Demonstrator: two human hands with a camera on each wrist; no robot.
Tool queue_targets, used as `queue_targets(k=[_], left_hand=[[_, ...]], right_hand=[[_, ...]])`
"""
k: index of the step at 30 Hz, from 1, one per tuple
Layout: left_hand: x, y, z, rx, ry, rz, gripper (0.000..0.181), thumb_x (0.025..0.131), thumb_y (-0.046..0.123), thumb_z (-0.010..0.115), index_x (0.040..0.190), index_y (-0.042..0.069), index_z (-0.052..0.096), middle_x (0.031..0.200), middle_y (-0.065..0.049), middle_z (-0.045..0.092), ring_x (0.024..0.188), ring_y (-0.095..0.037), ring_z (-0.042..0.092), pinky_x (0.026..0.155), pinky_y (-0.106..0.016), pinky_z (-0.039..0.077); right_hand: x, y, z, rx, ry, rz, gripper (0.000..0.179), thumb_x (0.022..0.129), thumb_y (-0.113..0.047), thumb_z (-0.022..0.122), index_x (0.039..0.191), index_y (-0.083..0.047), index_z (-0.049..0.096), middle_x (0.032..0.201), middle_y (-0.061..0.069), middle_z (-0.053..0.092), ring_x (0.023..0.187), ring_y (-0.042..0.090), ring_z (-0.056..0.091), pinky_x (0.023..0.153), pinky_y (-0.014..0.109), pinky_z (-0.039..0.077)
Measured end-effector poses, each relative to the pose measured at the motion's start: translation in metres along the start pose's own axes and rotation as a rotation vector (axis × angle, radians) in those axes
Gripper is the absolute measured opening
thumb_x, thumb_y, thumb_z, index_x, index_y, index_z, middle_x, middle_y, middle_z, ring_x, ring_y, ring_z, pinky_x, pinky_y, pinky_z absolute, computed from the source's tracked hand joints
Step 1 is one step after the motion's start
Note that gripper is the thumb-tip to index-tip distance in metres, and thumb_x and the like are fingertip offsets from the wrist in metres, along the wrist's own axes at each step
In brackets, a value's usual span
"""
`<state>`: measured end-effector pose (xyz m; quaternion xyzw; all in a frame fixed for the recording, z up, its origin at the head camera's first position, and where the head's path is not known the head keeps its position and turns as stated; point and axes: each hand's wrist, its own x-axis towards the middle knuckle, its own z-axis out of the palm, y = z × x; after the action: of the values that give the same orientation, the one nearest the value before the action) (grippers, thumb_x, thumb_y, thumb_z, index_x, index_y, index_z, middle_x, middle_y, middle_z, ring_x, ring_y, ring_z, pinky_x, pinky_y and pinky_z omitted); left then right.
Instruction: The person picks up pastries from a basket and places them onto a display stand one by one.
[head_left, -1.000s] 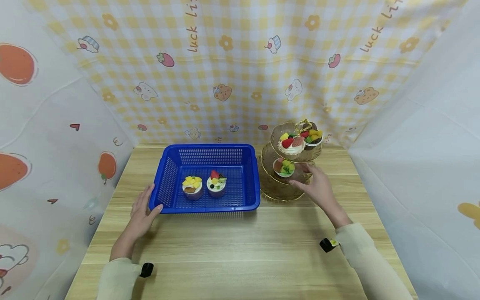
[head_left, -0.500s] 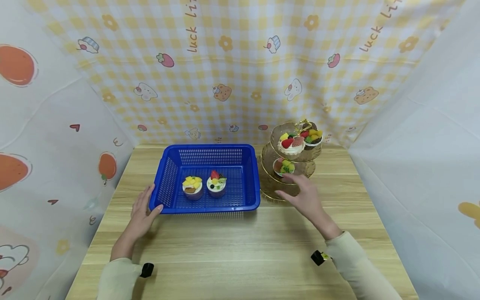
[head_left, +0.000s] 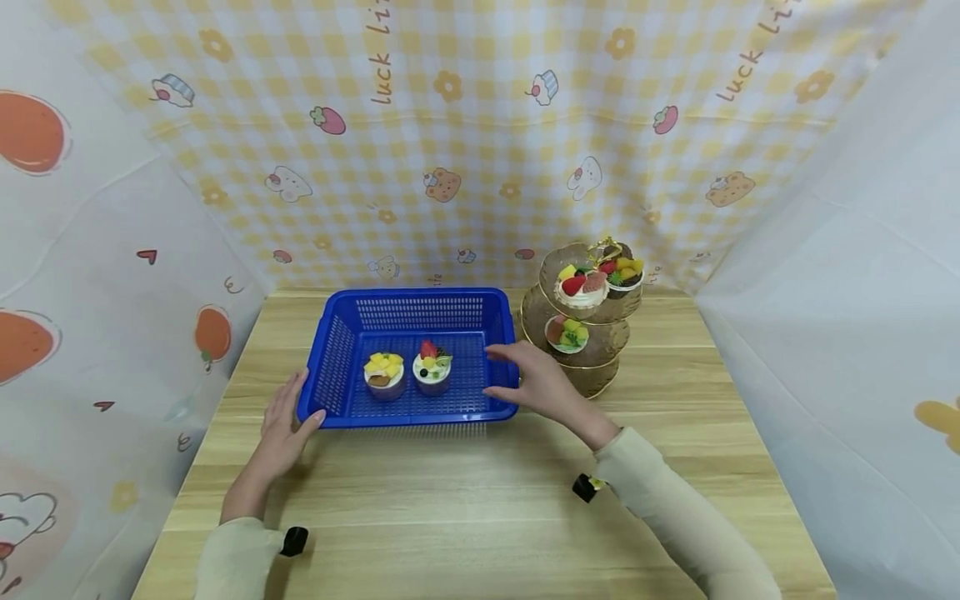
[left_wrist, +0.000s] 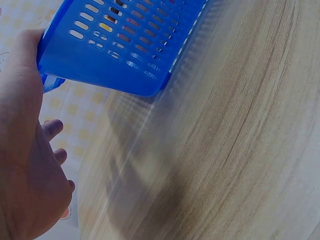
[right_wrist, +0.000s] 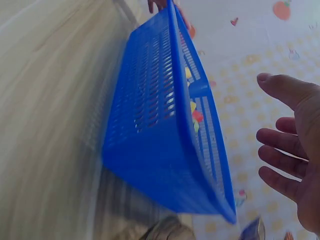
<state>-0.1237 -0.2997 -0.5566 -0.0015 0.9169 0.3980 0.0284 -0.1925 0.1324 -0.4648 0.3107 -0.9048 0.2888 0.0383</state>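
A blue plastic basket [head_left: 420, 421] stands on the table with two fruit-topped cupcakes inside, one with yellow cubes [head_left: 385, 375] and one with a strawberry [head_left: 432, 369]. My left hand [head_left: 282, 425] holds its near left corner, thumb over the rim and several fingers outside. Over the basket's right side hovers my right hand [head_left: 543, 382], thumb and fingers spread apart with nothing between them. In the right wrist view the right hand [right_wrist: 295, 135] is apart from the basket. A tiered glass stand [head_left: 603, 342] carries a fruit tart [head_left: 581, 292], a dark cupcake [head_left: 622, 279] and a fruit cup [head_left: 566, 335].
The stand is close to the basket's right side, near the back of the wooden table [head_left: 450, 508]. A checked curtain [head_left: 480, 167] hangs behind the table, and white sheets [head_left: 847, 292] flank it.
My right hand has moved left and away from the stand's middle tier to the basket's right edge. My left hand, the basket and the cakes have stayed in place.
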Motion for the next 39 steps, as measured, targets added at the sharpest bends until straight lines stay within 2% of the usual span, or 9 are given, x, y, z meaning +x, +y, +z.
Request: queue_targets(k=[4,8,18,25,30,39], left_hand=[[0.0,0.0,0.0,0.004,0.006,0.005,0.078,0.101,0.039,0.052,0.16,0.032,0.001,0.167,-0.021,0.001,0.149,-0.054,-0.004,0.109,-0.08,-0.002],[-0.001,0.0,0.001,-0.006,0.013,0.014,0.078,0.101,0.036,0.053,0.161,0.028,0.003,0.167,-0.021,0.001,0.149,-0.055,-0.003,0.11,-0.079,-0.003],[-0.001,0.002,0.0,-0.007,0.015,0.005,0.078,0.101,0.035,0.053,0.161,0.029,0.003,0.167,-0.022,0.002,0.149,-0.054,-0.003,0.109,-0.08,-0.001],[0.0,0.002,0.0,-0.006,0.011,-0.007,0.078,0.101,0.038,0.052,0.161,0.029,0.002,0.167,-0.022,0.0,0.149,-0.054,-0.004,0.108,-0.08,-0.001],[0.0,0.002,0.001,-0.007,0.01,-0.005,0.078,0.101,0.038,0.052,0.16,0.029,0.002,0.167,-0.022,0.0,0.149,-0.055,-0.004,0.109,-0.08,-0.001],[0.0,0.002,0.001,-0.016,0.006,-0.012,0.078,0.101,0.035,0.052,0.16,0.031,0.001,0.167,-0.02,-0.001,0.149,-0.054,-0.005,0.108,-0.081,-0.001]], right_hand=[[0.026,-0.007,0.011,-0.03,-0.055,-0.035,0.068,0.078,-0.039,0.083,0.135,-0.011,0.06,0.123,0.003,0.069,0.112,0.018,0.061,0.098,0.038,0.053],[0.051,-0.014,0.02,-0.036,-0.121,-0.055,0.072,0.078,-0.042,0.083,0.138,-0.012,0.057,0.128,0.003,0.067,0.116,0.019,0.058,0.1,0.038,0.051],[0.107,-0.035,0.039,-0.047,-0.334,-0.095,0.081,0.082,-0.049,0.077,0.148,-0.015,0.046,0.143,0.0,0.057,0.127,0.016,0.051,0.105,0.033,0.048],[0.141,-0.039,0.051,-0.018,-0.432,-0.121,0.083,0.082,-0.043,0.079,0.151,-0.019,0.041,0.154,-0.003,0.047,0.141,0.018,0.043,0.118,0.037,0.037],[0.158,-0.035,0.063,-0.021,-0.509,-0.122,0.082,0.082,-0.037,0.08,0.152,-0.021,0.04,0.156,-0.004,0.044,0.145,0.019,0.039,0.12,0.038,0.034],[0.17,-0.032,0.084,-0.086,-0.6,-0.106,0.081,0.081,-0.038,0.081,0.151,-0.028,0.04,0.156,-0.008,0.043,0.143,0.02,0.04,0.116,0.04,0.039]])
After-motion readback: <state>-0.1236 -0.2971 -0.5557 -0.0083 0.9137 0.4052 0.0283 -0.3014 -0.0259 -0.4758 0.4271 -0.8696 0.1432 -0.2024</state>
